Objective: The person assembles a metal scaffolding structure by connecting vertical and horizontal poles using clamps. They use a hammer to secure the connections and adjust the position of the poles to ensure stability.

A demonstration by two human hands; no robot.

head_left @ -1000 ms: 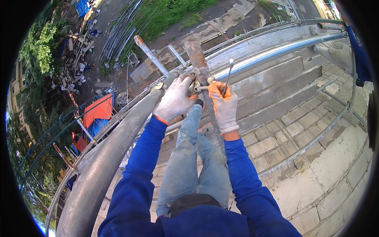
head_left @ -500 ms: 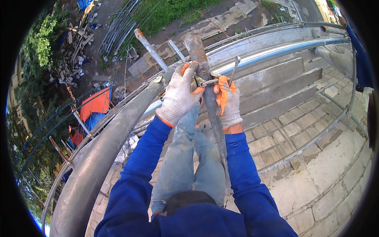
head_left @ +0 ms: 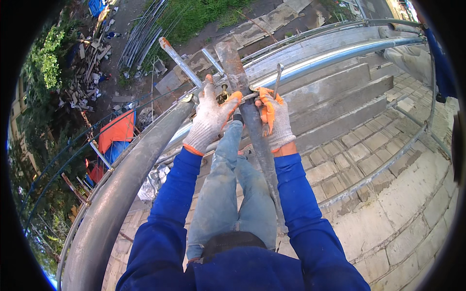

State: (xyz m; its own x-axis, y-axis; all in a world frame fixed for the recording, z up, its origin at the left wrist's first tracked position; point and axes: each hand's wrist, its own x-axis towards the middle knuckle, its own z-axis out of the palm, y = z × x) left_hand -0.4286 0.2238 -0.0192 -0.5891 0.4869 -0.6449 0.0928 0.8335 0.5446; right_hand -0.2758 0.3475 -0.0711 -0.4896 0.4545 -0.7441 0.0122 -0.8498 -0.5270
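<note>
My right hand (head_left: pixel 277 121), in a white knit glove with orange fingers, is closed around a metal wrench (head_left: pixel 278 80). The wrench's upper end sticks up above the fingers. Just left of it, a bolt (head_left: pixel 250 97) lies across a rusty upright steel pipe (head_left: pixel 236 70). My left hand (head_left: pixel 206 119), gloved alike, has thumb and forefinger spread apart beside a brass-coloured scaffold coupler (head_left: pixel 223 94). Its thumb reaches toward the upright pipe. The coupler sits between that pipe and a thick grey pipe (head_left: pixel 126 189); the hand partly hides it.
Shiny horizontal rails (head_left: pixel 335 57) run past the far side, with stacked planks (head_left: pixel 340 111) below. A curved rail (head_left: pixel 374 174) crosses the brick floor (head_left: pixel 383 228) at right. Lower ground beyond holds scrap poles (head_left: pixel 143 41), an orange tarp (head_left: pixel 116 131) and grass.
My left hand has loosened and spread its fingers, uncovering the coupler. My right hand has shifted slightly left, and the wrench has turned more upright.
</note>
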